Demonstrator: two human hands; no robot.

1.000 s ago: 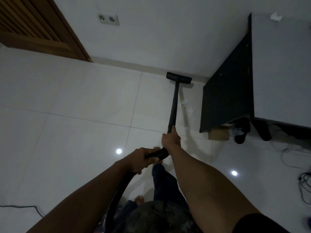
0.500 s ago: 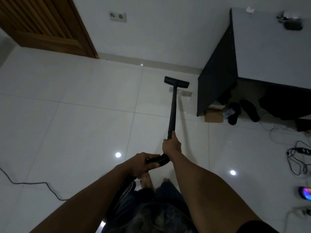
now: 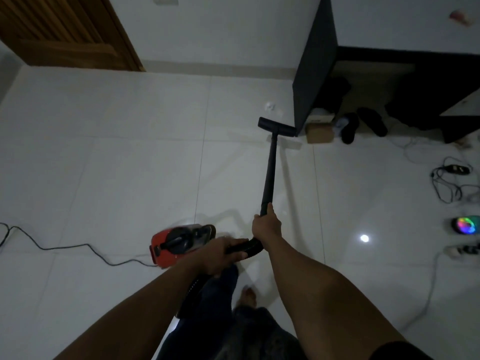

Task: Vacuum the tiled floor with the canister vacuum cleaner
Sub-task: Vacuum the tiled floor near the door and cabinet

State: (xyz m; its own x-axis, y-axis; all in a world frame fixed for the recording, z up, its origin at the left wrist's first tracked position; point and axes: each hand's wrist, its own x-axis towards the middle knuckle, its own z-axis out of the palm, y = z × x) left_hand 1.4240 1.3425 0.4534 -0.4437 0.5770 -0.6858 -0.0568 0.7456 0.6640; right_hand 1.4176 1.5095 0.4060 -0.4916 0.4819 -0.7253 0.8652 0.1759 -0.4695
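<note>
A black vacuum wand (image 3: 269,172) runs from my hands to a flat black floor nozzle (image 3: 277,127) lying on the white tiled floor (image 3: 130,157) beside the dark desk's corner. My right hand (image 3: 267,226) grips the wand's lower end. My left hand (image 3: 220,253) holds the ribbed black hose (image 3: 246,246) just behind it. The red and black canister (image 3: 179,241) sits on the tiles to the left of my hands, its hose passing under my left forearm.
A black power cord (image 3: 65,246) trails left from the canister. A dark desk (image 3: 319,63) stands at the right with a cardboard box (image 3: 320,129) and dark slippers (image 3: 372,122) under it. Cables (image 3: 449,185) and a glowing device (image 3: 466,225) lie at the far right. A wooden door (image 3: 65,29) is upper left.
The nozzle has been drawn back from the wall toward me, to the desk's corner. The view has shifted back, and the red canister and its cord have come into sight.
</note>
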